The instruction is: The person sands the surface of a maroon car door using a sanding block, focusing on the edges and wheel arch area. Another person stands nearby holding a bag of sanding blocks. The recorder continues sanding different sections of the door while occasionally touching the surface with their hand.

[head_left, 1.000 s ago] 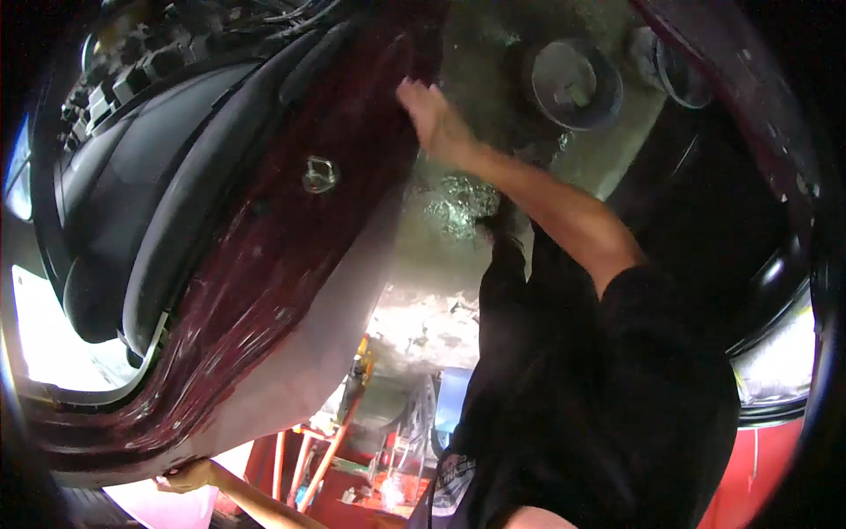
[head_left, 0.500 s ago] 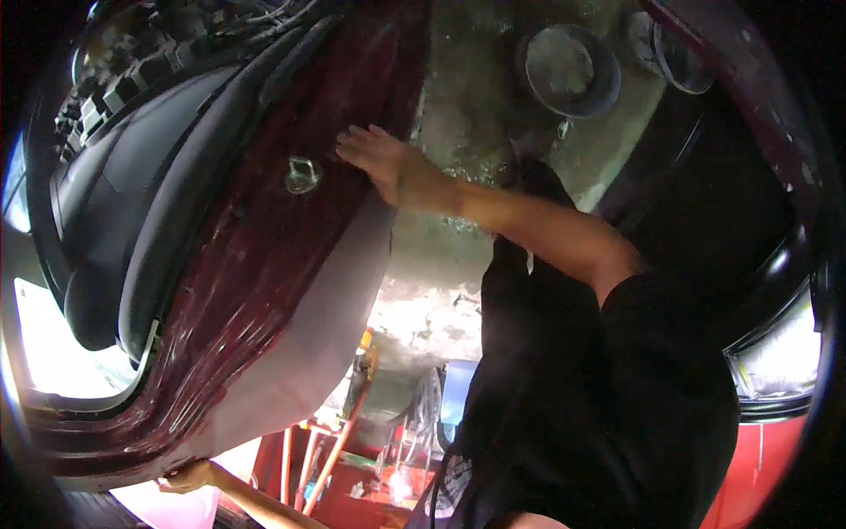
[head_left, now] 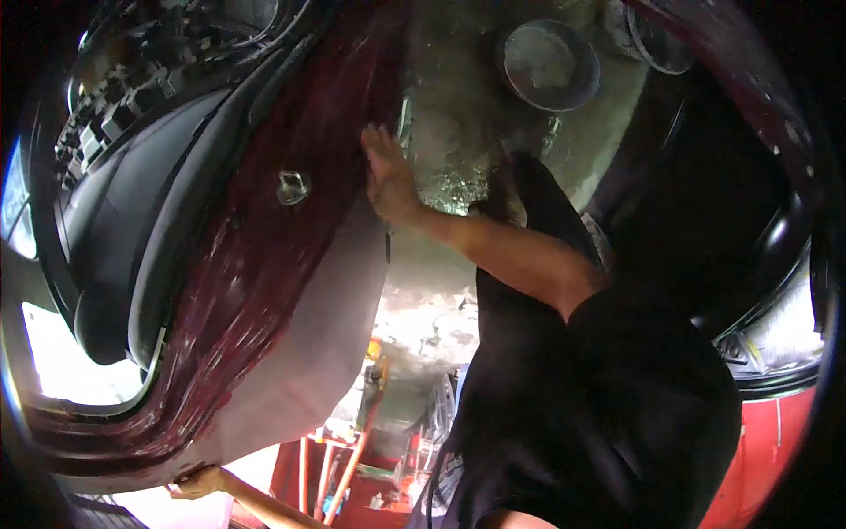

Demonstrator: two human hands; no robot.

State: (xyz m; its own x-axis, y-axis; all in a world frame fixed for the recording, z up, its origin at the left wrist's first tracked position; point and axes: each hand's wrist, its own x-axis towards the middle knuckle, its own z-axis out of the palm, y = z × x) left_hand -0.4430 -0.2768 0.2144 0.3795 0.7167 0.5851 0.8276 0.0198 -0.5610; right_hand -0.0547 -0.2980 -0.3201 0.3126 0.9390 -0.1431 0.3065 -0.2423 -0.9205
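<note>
A car door (head_left: 256,256) fills the left side, its edge dark maroon and its outer skin pale grey. A small metal latch fitting (head_left: 293,188) sits in that edge. My right hand (head_left: 390,181) lies against the maroon edge beyond the latch, fingers stretched out and held together. Down at the lower left, my left hand (head_left: 198,483) is curled around the door's rim; its fingertips are partly hidden. Grey inner trim (head_left: 141,185) covers the door's far-left face.
Two round tubs, one a grey tub (head_left: 551,66) and the other a partly cut-off tub (head_left: 659,40), stand on the stained floor. Orange-red poles (head_left: 348,467) and clutter lie past the door. A maroon frame edge (head_left: 758,97) and a red panel (head_left: 775,450) border the right.
My right hand has shifted slightly right and tilted more upright along the door edge. The left hand keeps its hold on the rim. The whole view has moved a little.
</note>
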